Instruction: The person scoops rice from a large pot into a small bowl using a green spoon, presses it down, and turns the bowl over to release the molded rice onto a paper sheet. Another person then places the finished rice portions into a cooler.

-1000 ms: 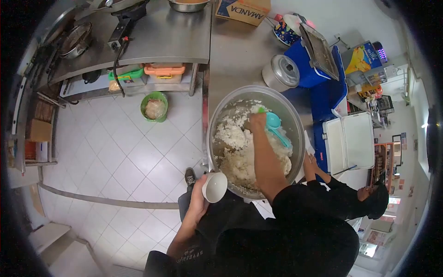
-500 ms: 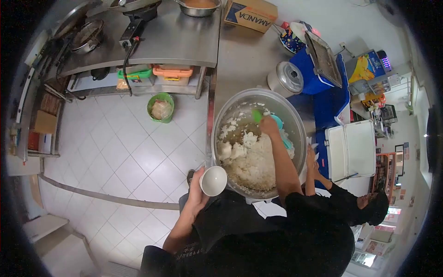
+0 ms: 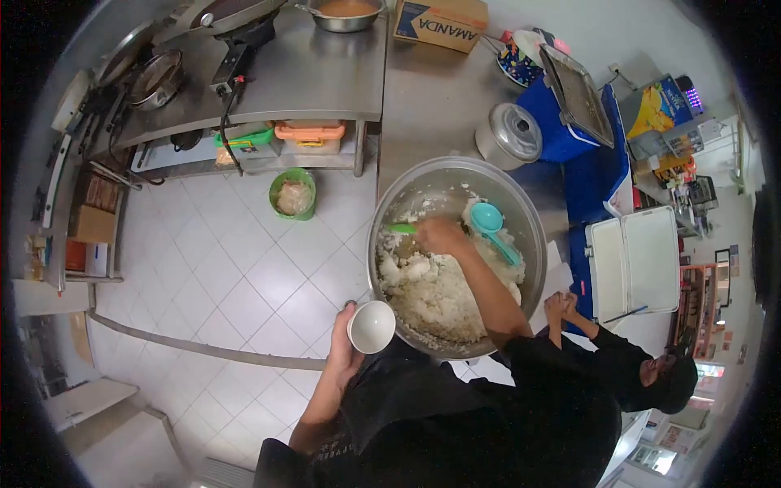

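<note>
From far off, I think the white bowl (image 3: 372,328), just by the pot's (image 3: 521,199) near left edge, could drop if my left hand (image 3: 342,348), cupped round its side, holds too loosely. Rice (image 3: 451,301) could fly over the left edge if the green tool (image 3: 401,228) flicks fast. My right hand (image 3: 443,237) grips that, back up, arm stretched over the pot.

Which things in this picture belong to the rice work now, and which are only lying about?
Belong to the work:
white bowl, in the left hand
green utensil, in the right hand
rice
large metal pot holding it
turquoise scoop on the rice, probably

Apparently lying about:
AMANDA carton
lidded metal pot
green bin on the floor
open cooler
</note>
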{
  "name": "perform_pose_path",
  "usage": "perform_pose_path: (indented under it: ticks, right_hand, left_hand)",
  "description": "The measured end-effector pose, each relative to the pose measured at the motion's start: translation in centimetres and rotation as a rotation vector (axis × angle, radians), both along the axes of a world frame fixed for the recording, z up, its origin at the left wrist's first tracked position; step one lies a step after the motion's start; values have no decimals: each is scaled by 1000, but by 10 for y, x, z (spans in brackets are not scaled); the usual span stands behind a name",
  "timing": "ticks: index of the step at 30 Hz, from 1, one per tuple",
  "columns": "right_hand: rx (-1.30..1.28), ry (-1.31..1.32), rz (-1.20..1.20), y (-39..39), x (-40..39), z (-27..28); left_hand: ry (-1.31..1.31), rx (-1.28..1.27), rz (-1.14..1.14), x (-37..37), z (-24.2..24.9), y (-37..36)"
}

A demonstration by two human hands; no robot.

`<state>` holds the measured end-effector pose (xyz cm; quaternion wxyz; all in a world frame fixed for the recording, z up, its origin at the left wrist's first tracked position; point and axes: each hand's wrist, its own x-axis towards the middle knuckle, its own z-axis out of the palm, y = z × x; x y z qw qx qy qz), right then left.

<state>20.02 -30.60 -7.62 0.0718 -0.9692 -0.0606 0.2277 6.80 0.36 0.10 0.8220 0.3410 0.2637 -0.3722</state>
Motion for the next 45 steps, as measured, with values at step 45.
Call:
perform_pose_path:
  ticks: [45]
  right_hand:
    - [-104,53,118,42,-97,37]
  left_hand:
    - [-34,-73,107,-2,9,-4]
